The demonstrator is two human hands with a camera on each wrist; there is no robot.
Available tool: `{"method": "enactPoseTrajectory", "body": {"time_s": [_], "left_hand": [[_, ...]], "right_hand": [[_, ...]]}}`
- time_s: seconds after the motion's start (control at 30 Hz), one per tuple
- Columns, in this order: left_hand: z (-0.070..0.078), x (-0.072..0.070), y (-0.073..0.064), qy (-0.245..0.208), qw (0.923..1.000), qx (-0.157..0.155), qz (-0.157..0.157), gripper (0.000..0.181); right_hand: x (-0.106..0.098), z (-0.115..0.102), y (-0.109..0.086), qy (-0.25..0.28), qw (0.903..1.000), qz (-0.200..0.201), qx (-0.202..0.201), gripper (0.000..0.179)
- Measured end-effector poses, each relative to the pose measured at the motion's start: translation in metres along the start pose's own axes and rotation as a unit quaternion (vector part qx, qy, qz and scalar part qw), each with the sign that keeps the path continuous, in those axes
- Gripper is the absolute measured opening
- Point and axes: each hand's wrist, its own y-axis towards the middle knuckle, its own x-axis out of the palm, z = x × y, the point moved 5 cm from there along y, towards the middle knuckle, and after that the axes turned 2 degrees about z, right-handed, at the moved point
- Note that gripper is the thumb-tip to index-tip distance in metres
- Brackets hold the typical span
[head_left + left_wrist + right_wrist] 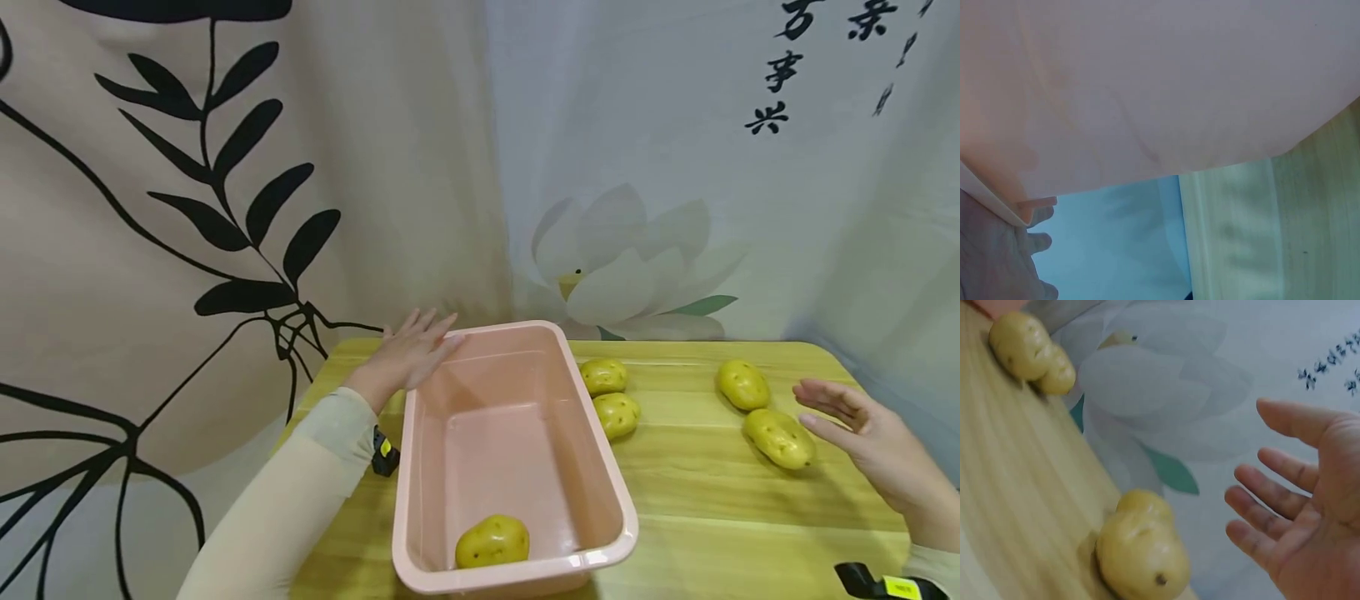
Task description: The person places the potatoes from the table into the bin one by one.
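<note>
The left hand point(407, 352) is resting on the far corner of the tub point(498, 467), fingers slightly apart, while one potato point(492, 542) is lying inside. The right hand point(877, 437), fingers and thumb apart, is hovering beside two potatoes point(780, 438).

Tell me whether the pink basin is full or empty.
Neither: in the head view, one potato lies in the pink basin at its near end, nothing else visible inside.

Pale cream sleeves point(277, 500); black wrist-worn devices point(855, 577), yellow labels point(902, 588).
</note>
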Motion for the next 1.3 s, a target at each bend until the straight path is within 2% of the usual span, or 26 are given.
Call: {"method": "enactPoseTrajectory", "body": {"time_s": [0.2, 0.37, 0.57, 0.83, 1.1, 1.3], "left_hand": [[0.004, 0.0, 0.001, -0.004, 1.0, 0.002, -0.001, 0.07], [0.006, -0.002, 0.0, -0.009, 1.0, 0.002, -0.003, 0.071], [0.006, -0.002, 0.0, -0.008, 1.0, 0.004, 0.0, 0.07], [0.004, -0.003, 0.0, -0.007, 1.0, -0.002, -0.004, 0.071], [0.002, -0.002, 0.0, -0.008, 0.9999, -0.005, -0.005, 0.07], [0.003, -0.002, -0.001, -0.011, 0.9999, -0.004, -0.008, 0.068]], "right_hand": [[0.003, 0.033, 0.001, -0.011, 0.9982, -0.003, 0.058, 0.07], [0.008, 0.049, 0.004, -0.033, 0.9957, -0.007, 0.086, 0.079], [0.015, 0.055, 0.007, -0.016, 0.9937, -0.029, 0.107, 0.085], [0.023, 0.06, 0.011, -0.028, 0.9894, -0.074, 0.121, 0.087], [0.037, 0.064, 0.016, 0.001, 0.9872, -0.083, 0.136, 0.095], [0.041, 0.067, 0.016, -0.016, 0.9872, -0.084, 0.135, 0.098]]}}
